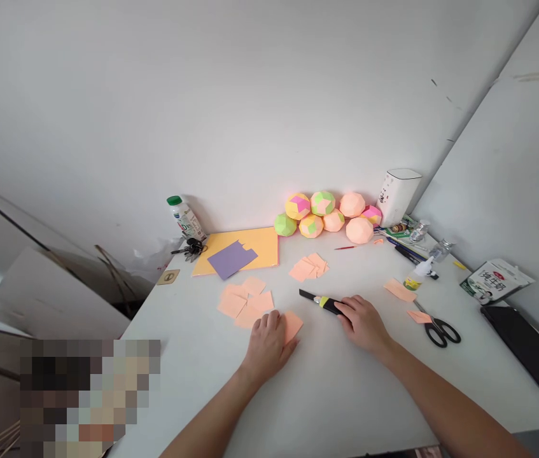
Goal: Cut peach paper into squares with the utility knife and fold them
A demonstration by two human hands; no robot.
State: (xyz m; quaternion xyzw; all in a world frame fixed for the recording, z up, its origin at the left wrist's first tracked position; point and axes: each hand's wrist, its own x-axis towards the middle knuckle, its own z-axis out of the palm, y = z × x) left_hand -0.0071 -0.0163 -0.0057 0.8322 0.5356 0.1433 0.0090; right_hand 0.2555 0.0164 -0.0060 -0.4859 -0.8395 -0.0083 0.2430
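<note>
My right hand (363, 323) is wrapped round a black and yellow-green utility knife (329, 304), its blade out and pointing left over the table. Under the curled fingers of my left hand (269, 346) is a peach paper piece (293, 325), with the thumb along its lower edge. A spread of peach paper pieces (232, 303) lies just beyond my left hand, and a smaller pile of cut peach paper (310, 266) is farther back. To the right of the knife hand are black-handled scissors (437, 329), partly beneath a peach paper scrap (420, 316).
Several faceted paper balls (322, 203) line the wall. Purple paper (232, 259) lies on yellow sheets (269, 245) near a bottle (186, 218) and keys (195, 247). Rightward are a glue bottle (419, 273), a milk carton piece (494, 282) and a black tablet-like object (524, 350).
</note>
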